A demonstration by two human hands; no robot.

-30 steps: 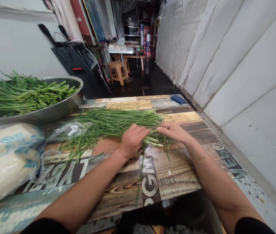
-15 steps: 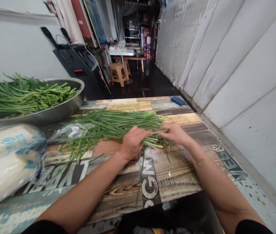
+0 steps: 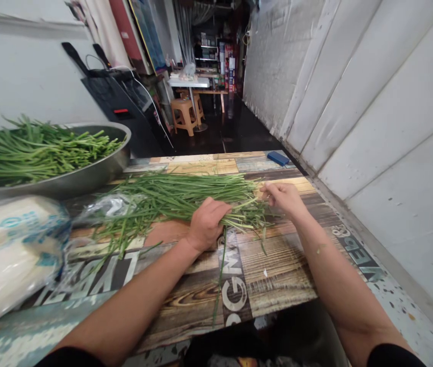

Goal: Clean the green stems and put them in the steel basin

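A loose bundle of long green stalks lies across the patterned wooden table. My left hand is closed over the cut ends of the bundle and presses them down. My right hand sits just right of the bundle's ends, its fingers pinched together on a thin stalk end. One single stalk trails toward me from under my left hand.
A large metal bowl filled with more green stalks stands at the left. A plastic-wrapped white package lies at the near left, crumpled clear plastic beside it. A blue object rests at the table's far right corner, by the white wall.
My right hand has moved up and to the right, away from the bundle's ends, pulling at a stalk. My left hand has stayed on the bundle.
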